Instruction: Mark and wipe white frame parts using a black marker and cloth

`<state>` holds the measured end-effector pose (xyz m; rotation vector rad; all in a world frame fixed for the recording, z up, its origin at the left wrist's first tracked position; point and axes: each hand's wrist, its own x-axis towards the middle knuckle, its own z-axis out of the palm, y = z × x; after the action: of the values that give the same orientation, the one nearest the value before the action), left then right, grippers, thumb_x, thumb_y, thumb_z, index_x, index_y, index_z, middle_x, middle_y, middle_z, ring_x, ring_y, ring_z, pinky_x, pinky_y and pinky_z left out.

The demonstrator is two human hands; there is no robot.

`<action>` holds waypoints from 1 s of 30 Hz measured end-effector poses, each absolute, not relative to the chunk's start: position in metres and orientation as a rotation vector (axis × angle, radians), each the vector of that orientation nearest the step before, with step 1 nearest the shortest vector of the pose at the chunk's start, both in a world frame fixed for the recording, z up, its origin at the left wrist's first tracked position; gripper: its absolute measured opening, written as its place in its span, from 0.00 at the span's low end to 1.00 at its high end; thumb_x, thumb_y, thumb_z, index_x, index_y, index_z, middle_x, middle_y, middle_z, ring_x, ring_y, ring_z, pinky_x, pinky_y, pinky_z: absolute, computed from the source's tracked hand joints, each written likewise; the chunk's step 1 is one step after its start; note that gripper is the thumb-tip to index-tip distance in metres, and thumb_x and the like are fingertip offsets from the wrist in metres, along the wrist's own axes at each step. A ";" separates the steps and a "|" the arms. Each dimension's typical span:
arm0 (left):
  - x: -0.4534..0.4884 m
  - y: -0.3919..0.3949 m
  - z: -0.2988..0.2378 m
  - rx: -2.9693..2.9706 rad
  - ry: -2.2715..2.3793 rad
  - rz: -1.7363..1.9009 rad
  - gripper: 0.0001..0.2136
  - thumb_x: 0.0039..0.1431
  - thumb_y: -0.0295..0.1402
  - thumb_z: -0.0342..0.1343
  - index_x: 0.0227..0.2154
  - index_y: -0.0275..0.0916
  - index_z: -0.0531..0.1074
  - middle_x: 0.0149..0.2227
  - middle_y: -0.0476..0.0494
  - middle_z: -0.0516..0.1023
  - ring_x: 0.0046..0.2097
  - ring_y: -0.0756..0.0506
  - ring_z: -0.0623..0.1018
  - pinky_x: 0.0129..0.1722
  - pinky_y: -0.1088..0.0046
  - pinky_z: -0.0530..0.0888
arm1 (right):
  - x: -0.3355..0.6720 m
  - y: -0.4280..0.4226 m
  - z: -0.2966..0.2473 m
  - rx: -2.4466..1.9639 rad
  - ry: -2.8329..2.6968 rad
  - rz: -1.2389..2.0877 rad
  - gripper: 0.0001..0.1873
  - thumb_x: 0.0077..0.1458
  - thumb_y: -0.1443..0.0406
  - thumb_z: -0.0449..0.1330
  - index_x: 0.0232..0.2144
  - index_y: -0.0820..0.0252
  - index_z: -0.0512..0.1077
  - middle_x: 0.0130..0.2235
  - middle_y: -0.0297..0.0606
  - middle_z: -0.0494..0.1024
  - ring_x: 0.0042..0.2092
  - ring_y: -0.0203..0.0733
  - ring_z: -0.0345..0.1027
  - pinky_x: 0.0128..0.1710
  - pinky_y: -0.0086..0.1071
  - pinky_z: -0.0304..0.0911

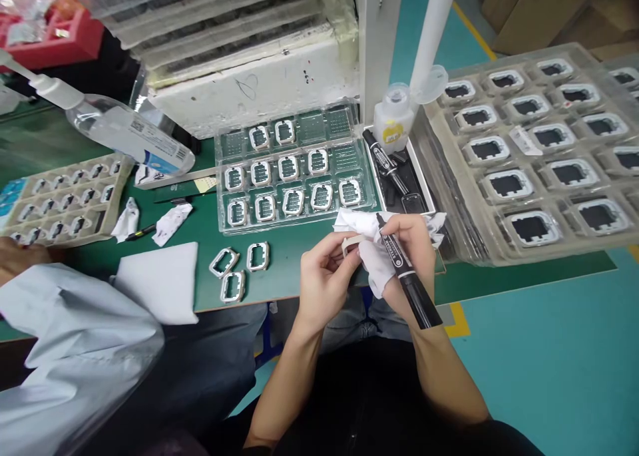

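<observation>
Over green bench point(294, 246), left fingers point(343, 259) pinch a frame point(351, 244); right fingers point(402, 233) grip cloth point(374, 264) and marker point(412, 287), lettering unreadable.

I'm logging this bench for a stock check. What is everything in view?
clear tray: one, transparent, table centre, holding eleven silver frames
loose frames: three, silver, on the green mat before that tray
large tray: one, clear, right, dark-centred frames in pockets
beige tray: one, far left, small parts
clear bottle: one, lying rear left
small bottle: one, white, yellow label, rear centre
spare marker: one, black, below small bottle
white pad: one, left table edge
crumpled wipes: two, white, left of centre
sleeve: one, pale blue, co-worker's, lower left
held frame: one, pale, centre front
black marker: one, centre front
white wipe: one, centre front
left hand: pinches the held frame
right hand: holds the black marker and white wipe
</observation>
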<state>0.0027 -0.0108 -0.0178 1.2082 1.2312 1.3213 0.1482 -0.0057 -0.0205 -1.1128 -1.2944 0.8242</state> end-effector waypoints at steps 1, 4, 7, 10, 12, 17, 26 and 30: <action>0.003 -0.011 -0.018 1.208 1.229 1.324 0.06 0.67 0.34 0.72 0.44 0.39 0.88 0.41 0.41 0.90 0.41 0.45 0.87 0.40 0.73 0.83 | 0.148 -0.005 -0.020 -1.111 -1.298 0.820 0.18 0.59 0.68 0.71 0.47 0.49 0.70 0.33 0.23 0.71 0.27 0.34 0.63 0.28 0.32 0.57; 0.003 -0.010 -0.017 1.178 1.229 1.319 0.07 0.66 0.34 0.73 0.43 0.38 0.88 0.41 0.41 0.90 0.41 0.44 0.88 0.41 0.72 0.84 | 0.149 -0.005 -0.019 -1.124 -1.304 0.815 0.17 0.60 0.67 0.71 0.46 0.49 0.70 0.34 0.24 0.72 0.28 0.34 0.63 0.28 0.32 0.58; 0.003 -0.010 -0.016 1.076 1.204 1.302 0.10 0.61 0.36 0.77 0.43 0.38 0.88 0.39 0.41 0.91 0.40 0.44 0.89 0.41 0.72 0.85 | 0.149 -0.006 -0.020 -1.108 -1.298 0.828 0.18 0.59 0.67 0.71 0.47 0.48 0.70 0.34 0.24 0.71 0.28 0.34 0.63 0.27 0.32 0.58; 0.002 -0.010 -0.017 0.960 1.163 1.283 0.13 0.58 0.39 0.80 0.41 0.38 0.88 0.35 0.43 0.90 0.36 0.45 0.88 0.40 0.72 0.86 | 0.149 -0.007 -0.024 -1.098 -1.272 0.831 0.20 0.59 0.67 0.72 0.48 0.48 0.70 0.34 0.24 0.72 0.28 0.35 0.64 0.27 0.32 0.58; 0.002 -0.011 -0.018 0.930 1.150 1.273 0.14 0.59 0.41 0.80 0.41 0.38 0.88 0.34 0.43 0.90 0.34 0.45 0.87 0.39 0.71 0.87 | 0.148 -0.007 -0.027 -1.102 -1.266 0.826 0.19 0.60 0.66 0.72 0.48 0.47 0.69 0.33 0.24 0.71 0.27 0.35 0.64 0.26 0.32 0.58; 0.001 -0.010 -0.020 1.001 1.121 1.264 0.13 0.61 0.39 0.79 0.43 0.38 0.88 0.36 0.43 0.90 0.36 0.44 0.88 0.41 0.69 0.87 | 0.148 -0.004 -0.026 -1.093 -1.298 0.812 0.16 0.62 0.65 0.72 0.46 0.48 0.69 0.33 0.24 0.72 0.27 0.34 0.65 0.26 0.32 0.63; 0.001 -0.011 -0.019 1.236 1.242 1.255 0.09 0.66 0.38 0.74 0.43 0.39 0.89 0.37 0.43 0.90 0.37 0.45 0.86 0.38 0.73 0.82 | 0.151 -0.003 -0.017 -1.034 -1.293 0.813 0.13 0.63 0.65 0.72 0.44 0.49 0.71 0.34 0.24 0.71 0.27 0.33 0.62 0.27 0.31 0.58; 0.003 -0.011 -0.018 1.116 1.181 1.268 0.12 0.64 0.41 0.76 0.43 0.39 0.88 0.38 0.42 0.90 0.37 0.44 0.87 0.42 0.69 0.85 | 0.152 -0.006 -0.021 -1.068 -1.169 0.799 0.11 0.65 0.63 0.71 0.45 0.49 0.71 0.34 0.25 0.74 0.28 0.34 0.65 0.28 0.32 0.62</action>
<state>0.0028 -0.0105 -0.0181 1.1155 1.1810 1.2684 0.1521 -0.0056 -0.0206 -1.0678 -1.1689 0.7994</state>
